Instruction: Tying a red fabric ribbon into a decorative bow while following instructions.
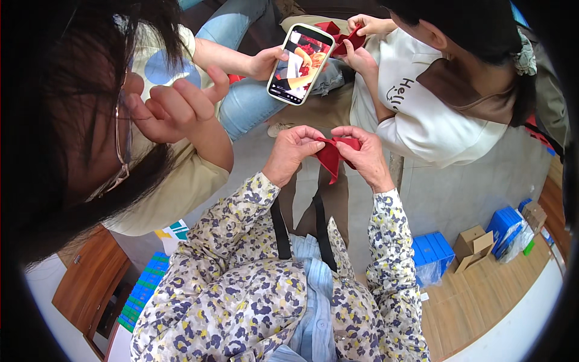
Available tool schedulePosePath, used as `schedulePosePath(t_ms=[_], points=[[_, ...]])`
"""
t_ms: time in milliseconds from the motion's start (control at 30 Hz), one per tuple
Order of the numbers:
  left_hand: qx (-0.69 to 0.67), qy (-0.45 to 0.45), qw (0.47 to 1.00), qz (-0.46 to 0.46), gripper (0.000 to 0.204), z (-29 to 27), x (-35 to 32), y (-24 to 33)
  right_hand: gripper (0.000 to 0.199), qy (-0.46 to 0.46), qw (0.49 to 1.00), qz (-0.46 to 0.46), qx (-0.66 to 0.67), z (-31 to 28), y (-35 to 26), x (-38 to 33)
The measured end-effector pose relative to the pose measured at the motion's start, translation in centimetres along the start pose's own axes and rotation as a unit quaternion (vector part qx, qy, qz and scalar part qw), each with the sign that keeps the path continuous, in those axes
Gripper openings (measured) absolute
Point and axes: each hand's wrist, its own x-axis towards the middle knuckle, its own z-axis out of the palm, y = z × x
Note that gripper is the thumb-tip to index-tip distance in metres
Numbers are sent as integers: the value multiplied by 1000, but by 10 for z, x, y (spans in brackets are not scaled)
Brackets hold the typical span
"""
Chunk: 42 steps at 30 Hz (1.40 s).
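Observation:
Between my two hands is a red folded piece, with a pointed flap hanging down; whether it is paper or cloth I cannot tell. My left hand pinches its left upper edge between thumb and fingers. On the other side, the thumb and fingers of my right hand are closed on its right part. My fingertips almost meet along its top and hide some of the folds. Just beyond my hands, a phone in a pale case shows a picture of hands with red material.
A person at the left holds the phone in one hand; their other hand is raised nearby. A person at the right handles a similar red piece. Blue bins and an open cardboard box stand at the lower right.

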Motion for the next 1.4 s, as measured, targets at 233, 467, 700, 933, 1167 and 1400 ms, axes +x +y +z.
schedulePosePath(t_ms=[233,467,700,933,1167,1400], points=[[-16,-6,1000,-7,13,2,-2,5,15,-11,999,45,4,-3,-1,1],[-5,-8,1000,-3,13,3,-5,5,11,13,1000,19,-18,2,1,2],[3,6,1000,-8,14,-3,-4,0,11,33,994,-74,-73,6,20,8],[-1,22,1000,-18,13,-5,-2,0,12,22,997,-30,-60,8,19,7],[-17,28,999,-23,12,-5,-4,0,15,3,999,-15,-31,10,12,6],[0,28,999,-23,13,-6,-8,0,12,30,999,4,-35,12,17,5]])
